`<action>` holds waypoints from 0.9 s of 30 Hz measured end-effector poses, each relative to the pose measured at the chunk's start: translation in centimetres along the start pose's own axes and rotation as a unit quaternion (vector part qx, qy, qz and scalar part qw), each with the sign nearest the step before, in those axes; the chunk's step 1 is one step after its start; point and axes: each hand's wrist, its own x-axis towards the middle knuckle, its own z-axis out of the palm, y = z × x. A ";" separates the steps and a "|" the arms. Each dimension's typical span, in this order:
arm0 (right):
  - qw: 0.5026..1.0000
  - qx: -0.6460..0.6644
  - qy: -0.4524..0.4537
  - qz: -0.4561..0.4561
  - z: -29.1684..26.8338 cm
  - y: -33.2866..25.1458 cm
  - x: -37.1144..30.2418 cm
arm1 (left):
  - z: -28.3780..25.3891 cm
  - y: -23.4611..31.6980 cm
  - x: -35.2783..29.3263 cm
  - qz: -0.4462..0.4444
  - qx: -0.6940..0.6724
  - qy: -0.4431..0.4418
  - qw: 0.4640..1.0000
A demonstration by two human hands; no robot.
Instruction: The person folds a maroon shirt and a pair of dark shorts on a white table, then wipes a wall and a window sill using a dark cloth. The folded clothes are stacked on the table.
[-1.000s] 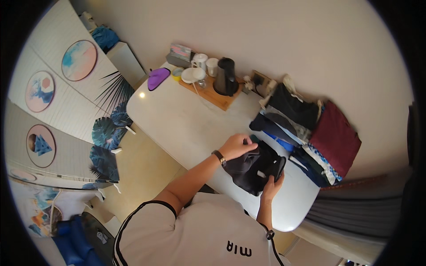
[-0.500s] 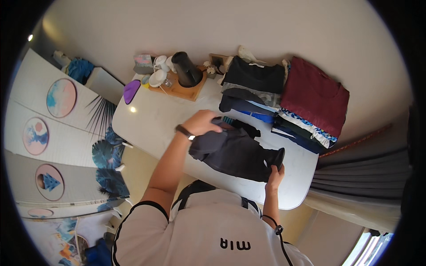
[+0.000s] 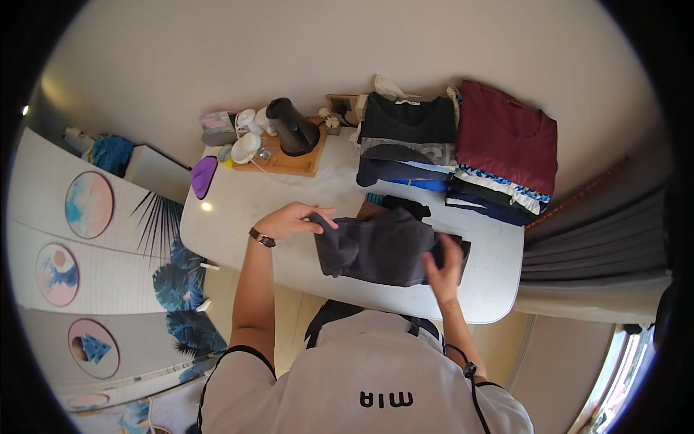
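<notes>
A dark grey garment (image 3: 390,249) lies partly folded near the front edge of the white table (image 3: 246,228); I cannot tell its exact kind. At its upper left corner, my left hand (image 3: 293,219) pinches the cloth between thumb and fingers. My right hand (image 3: 444,266) is over the garment's right end, slightly blurred, with thumb and fingers apart and nothing held. Behind the grey cloth, a smaller black piece of clothing (image 3: 406,207) with a teal striped edge sticks out, partly covered.
Two stacks of folded clothes stand at the back, one topped by a black shirt (image 3: 408,119), the other by a maroon shirt (image 3: 506,141). Further left are a wooden tray (image 3: 303,163) with a black kettle (image 3: 293,126) and white cups, and a purple item (image 3: 204,178). A grey curtain (image 3: 600,239) hangs at right.
My right hand has let go of the garment's right end and opened. My left hand has shifted left to the upper left corner, and the garment lies flatter and straighter.
</notes>
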 end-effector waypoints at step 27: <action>0.681 0.601 0.193 0.370 11.3 -15.7 -2.9 | -0.1 -7.8 7.2 0.119 0.108 -0.243 0.957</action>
